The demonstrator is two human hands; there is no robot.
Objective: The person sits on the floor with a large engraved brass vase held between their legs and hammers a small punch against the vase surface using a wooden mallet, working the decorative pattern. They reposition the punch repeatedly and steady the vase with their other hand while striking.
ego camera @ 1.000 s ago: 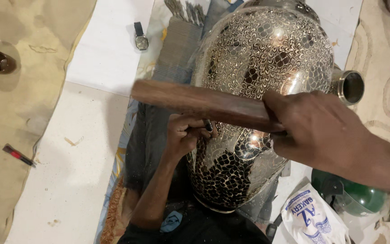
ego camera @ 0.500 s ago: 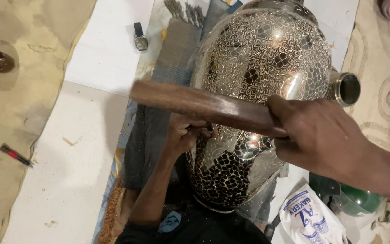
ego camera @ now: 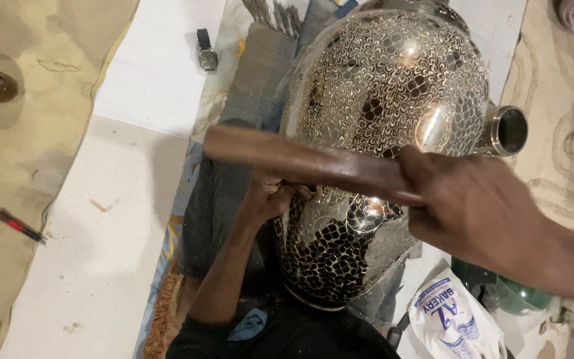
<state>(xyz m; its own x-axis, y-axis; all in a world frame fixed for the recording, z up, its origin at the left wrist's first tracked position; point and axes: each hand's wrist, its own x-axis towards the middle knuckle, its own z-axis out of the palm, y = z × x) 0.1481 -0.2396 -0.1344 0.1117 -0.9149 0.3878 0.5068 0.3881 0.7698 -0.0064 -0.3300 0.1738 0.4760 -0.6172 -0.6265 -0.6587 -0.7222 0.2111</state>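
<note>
Large engraved metal vase (ego camera: 383, 100) lying across the lap at centre, neck (ego camera: 505, 130) toward 3 o'clock — steadied there for working its patterned wall. Right hand (ego camera: 473, 213) at 4 o'clock, fingers wrapped tight round a wooden mallet (ego camera: 300, 159), raised level above the vase. Left hand (ego camera: 270, 196) near 7 o'clock, fingers pinched narrow on a small tool pressed against the metal — tip mostly hidden. Wristwatch (ego camera: 206, 53) at 11 o'clock; red-handled tool (ego camera: 20, 226) at 9, on the floor.
</note>
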